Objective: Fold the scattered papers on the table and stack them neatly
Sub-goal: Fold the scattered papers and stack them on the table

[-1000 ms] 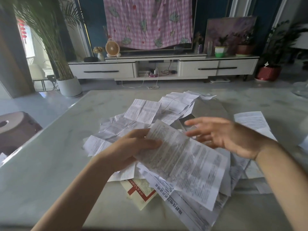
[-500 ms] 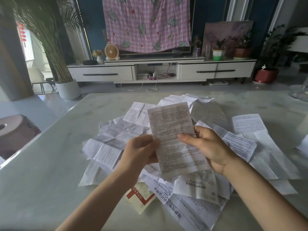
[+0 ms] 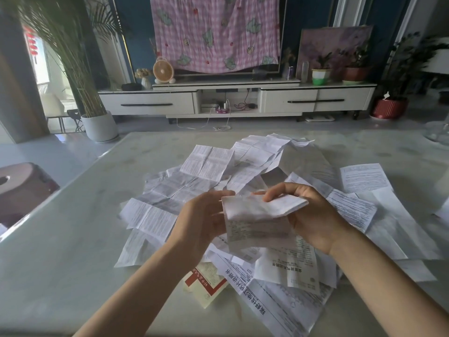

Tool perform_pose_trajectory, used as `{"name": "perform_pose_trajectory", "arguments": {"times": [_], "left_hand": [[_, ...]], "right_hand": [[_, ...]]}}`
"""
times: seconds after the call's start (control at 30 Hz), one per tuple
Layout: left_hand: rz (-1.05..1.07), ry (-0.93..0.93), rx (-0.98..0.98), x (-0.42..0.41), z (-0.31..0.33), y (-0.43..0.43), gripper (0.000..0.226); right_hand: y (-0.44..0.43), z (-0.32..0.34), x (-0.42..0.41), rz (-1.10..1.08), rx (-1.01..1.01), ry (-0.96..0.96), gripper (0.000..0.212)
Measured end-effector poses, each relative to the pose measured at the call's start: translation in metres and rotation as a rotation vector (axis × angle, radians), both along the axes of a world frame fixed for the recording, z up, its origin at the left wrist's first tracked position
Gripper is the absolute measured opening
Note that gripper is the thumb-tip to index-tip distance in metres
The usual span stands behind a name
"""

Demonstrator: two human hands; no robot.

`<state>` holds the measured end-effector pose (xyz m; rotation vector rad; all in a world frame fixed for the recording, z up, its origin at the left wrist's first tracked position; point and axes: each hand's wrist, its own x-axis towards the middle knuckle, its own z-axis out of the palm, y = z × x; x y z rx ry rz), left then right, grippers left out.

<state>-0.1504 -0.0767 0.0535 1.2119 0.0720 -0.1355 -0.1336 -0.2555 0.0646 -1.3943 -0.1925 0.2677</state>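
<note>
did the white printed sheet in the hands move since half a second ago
Yes. The white printed sheet, held by the left hand and right hand, has folded down toward the person; its top edge no longer overlaps the far scattered papers.

Both forearms reach forward, close together. The left hand (image 3: 204, 220) grips a folded sheet (image 3: 257, 215) by its left edge, fingers blurred, seemingly curled behind; the right hand (image 3: 313, 215) pinches its top.
</note>
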Motion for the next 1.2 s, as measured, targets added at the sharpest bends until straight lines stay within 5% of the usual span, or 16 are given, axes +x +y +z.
{"name": "perform_pose_trajectory", "arguments": {"times": [0.13,0.27,0.5,0.6,0.7,0.9,1.07,1.2], "left_hand": [[-0.216,0.087,-0.019,0.000,-0.001,0.004,0.054],[-0.146,-0.038,0.147,-0.001,-0.006,0.004,0.027],[0.134,-0.234,0.384,-0.002,-0.010,0.002,0.004],[0.167,-0.320,0.449,-0.005,-0.009,-0.001,0.005],[0.189,-0.361,0.452,-0.005,-0.008,-0.002,0.008],[0.008,-0.241,0.309,-0.003,-0.005,-0.010,0.011],[0.024,-0.219,0.323,0.010,-0.001,-0.026,0.006],[-0.191,-0.176,0.384,0.020,0.009,-0.063,0.014]], "right_hand": [[0.002,-0.005,0.001,-0.067,-0.051,-0.202,0.050],[0.008,-0.009,-0.003,-0.094,-0.114,-0.377,0.036],[-0.003,-0.008,0.000,0.026,-0.085,-0.030,0.031],[-0.006,-0.011,-0.002,0.129,-0.243,-0.058,0.041],[-0.004,-0.013,-0.003,0.112,-0.182,-0.091,0.030],[-0.012,-0.014,0.002,-0.085,-0.116,-0.127,0.025],[-0.038,-0.007,0.000,-0.115,-0.106,-0.027,0.018],[-0.081,-0.006,-0.005,-0.264,-0.154,-0.031,0.007]]}}
